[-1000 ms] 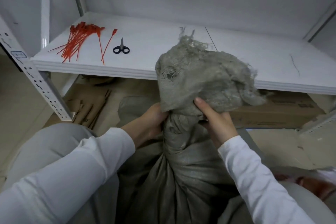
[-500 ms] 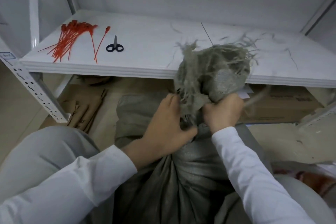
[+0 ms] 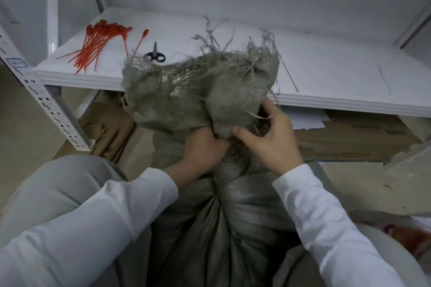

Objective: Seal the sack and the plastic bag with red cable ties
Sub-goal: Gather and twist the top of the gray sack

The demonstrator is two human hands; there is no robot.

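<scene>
White shelf point(image 3: 326, 72) at the back, grey sack point(image 3: 221, 228) standing in front of it between the person's knees.
Left hand point(image 3: 205, 149) is curled tight round the sack's gathered neck; right hand point(image 3: 272, 144) pinches the frayed, bunched top just above. Red cable ties point(image 3: 98, 46) lie heaped on the shelf's left end, with black scissors point(image 3: 154, 55) just beside them.

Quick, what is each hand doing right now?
Left hand: grips the gathered neck of the sack.
Right hand: pinches the sack's frayed top.
</scene>
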